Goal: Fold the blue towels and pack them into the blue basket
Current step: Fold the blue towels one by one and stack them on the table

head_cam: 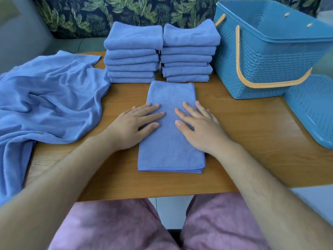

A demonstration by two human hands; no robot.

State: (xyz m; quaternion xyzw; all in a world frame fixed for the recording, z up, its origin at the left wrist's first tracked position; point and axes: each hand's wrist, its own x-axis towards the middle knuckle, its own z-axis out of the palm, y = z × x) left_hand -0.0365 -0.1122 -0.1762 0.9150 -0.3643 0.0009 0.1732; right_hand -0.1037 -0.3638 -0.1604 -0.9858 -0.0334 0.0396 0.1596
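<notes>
A blue towel (169, 148), folded into a long strip, lies in the middle of the wooden table (243, 134). My left hand (133, 125) presses flat on its left side with straight fingers. My right hand (200, 127) lies flat on its right side, fingers spread. Behind the strip stand two stacks of folded blue towels, a left stack (132, 53) and a right stack (189, 53). The blue basket (266, 65) with orange handles stands at the back right, its mouth open. Loose unfolded blue towels (48, 105) are heaped on the left.
A blue basket lid (311, 109) lies on the table's right edge in front of the basket. A leaf-patterned backrest (126, 11) runs behind the table. The heap of loose towels hangs over the table's left edge.
</notes>
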